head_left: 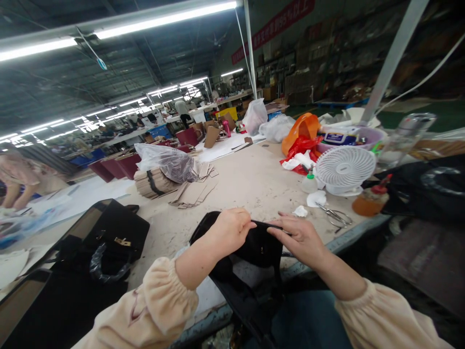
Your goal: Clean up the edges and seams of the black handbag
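Observation:
A black bag (259,249) lies at the table's front edge, partly hanging over it, with a small metal fitting on its side. My left hand (232,228) is closed on the bag's upper edge, the fingers bent and pressed together. On the same edge, further right, my right hand (300,237) pinches the black material between thumb and fingers. A short stretch of the edge shows between both hands. Whatever lies under the fingers is hidden.
Finished-looking black handbags (123,228) stand at the left. Cardboard pieces (152,183) lie behind them under a plastic bag. On the right are scissors (336,215), a white fan (345,167), an orange-liquid bottle (370,199) and a purple basin (374,137). Another person's arms (16,191) show far left.

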`<state>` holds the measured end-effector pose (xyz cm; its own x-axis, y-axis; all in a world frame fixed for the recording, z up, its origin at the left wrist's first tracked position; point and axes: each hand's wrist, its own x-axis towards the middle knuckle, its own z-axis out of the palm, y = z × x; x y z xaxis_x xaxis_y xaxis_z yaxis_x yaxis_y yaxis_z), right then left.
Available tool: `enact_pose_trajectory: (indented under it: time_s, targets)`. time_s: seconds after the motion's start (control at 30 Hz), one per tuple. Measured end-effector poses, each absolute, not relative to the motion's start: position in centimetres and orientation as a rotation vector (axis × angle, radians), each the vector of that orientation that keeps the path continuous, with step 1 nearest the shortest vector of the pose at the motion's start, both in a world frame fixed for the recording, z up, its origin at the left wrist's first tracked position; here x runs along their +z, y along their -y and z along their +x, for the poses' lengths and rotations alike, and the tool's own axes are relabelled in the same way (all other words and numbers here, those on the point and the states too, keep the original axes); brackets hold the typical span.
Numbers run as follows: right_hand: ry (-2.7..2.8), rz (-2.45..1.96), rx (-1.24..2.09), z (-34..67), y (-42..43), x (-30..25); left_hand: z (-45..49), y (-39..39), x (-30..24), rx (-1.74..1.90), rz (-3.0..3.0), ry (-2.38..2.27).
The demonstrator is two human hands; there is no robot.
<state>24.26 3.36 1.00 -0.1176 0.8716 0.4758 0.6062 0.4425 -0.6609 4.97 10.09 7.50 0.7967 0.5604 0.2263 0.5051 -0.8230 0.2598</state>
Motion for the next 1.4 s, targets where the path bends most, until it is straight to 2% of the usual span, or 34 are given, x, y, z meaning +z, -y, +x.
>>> enact_pose_trajectory:
  time_s: [0.33,0.7,1.03,1.4]
  targets:
    - [1.817,-1.282,0.065,23.8,-3.2,0.4,5.0,-10.0,7.4,0.434,2.805,-0.877]
    - [1.899,-1.411,0.297,23.4,-4.2,2.5,5.3,-10.1,7.5,0.392,2.881,-0.928]
    - [1.897,-1.353,0.111,23.5,-4.8,2.0,3.5,-11.5,8.9,0.292,2.856,-0.834]
    - [2.030,-1.315,0.232,23.8,-9.2,2.8,2.0,-13.6,8.8,0.339,2.824,-1.068]
